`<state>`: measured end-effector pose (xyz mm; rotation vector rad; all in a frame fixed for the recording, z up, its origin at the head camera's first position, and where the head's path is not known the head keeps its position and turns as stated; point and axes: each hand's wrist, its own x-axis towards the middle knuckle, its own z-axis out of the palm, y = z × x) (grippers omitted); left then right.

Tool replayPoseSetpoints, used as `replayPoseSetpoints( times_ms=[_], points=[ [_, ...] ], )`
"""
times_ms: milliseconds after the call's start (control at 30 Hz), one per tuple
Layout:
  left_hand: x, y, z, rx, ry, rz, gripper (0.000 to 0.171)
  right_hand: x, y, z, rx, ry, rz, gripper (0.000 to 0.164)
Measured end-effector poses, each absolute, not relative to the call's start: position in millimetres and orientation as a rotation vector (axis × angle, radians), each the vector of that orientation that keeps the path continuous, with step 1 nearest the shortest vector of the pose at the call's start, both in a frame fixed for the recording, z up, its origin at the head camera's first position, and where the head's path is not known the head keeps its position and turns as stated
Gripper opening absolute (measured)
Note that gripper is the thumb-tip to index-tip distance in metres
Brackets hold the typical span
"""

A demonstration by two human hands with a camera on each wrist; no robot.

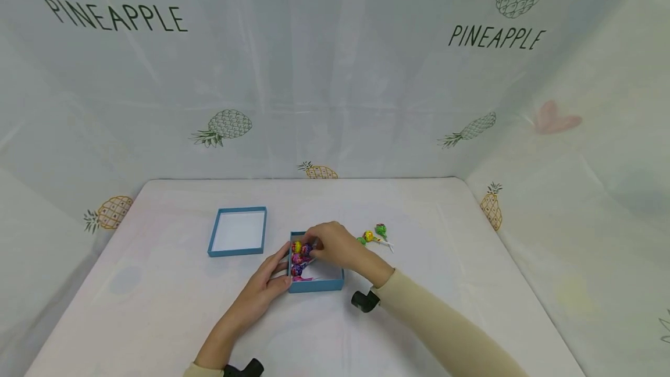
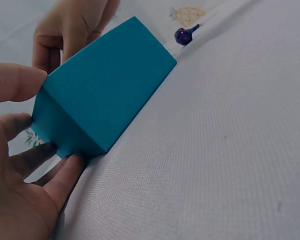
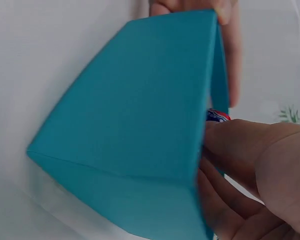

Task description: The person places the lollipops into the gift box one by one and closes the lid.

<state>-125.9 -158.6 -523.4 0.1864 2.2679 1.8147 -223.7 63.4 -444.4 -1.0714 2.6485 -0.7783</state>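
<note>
A blue box with a white inside stands on the table, several wrapped lollipops along its left side. My left hand rests against the box's left wall, fingers fairly straight, the thumb by the near corner. My right hand reaches over the rim into the box. Between its thumb and fingers it pinches a lollipop with a red, white and dark blue wrapper; the stick is hidden. Right of the box lie a yellow lollipop and a green lollipop, with another green one partly behind the hand.
The blue-rimmed box lid lies inside up, left of and beyond the box. A dark purple lollipop shows past the box's end in the left wrist view. A white cloth covers the table; a pineapple-print curtain hangs behind.
</note>
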Motion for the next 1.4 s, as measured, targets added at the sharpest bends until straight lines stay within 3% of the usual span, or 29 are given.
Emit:
replayPoseSetpoints(
  times_ms=[400,1400],
  points=[
    [-126,-158,-525,0.18,2.265,1.814,0.07,-221,60,-461,-1.116,2.698,-0.658,0.024],
    [-126,-156,-523,0.228,2.264,1.839,0.069,-214,59,-458,-1.19,2.666,-0.541,0.022]
  ],
)
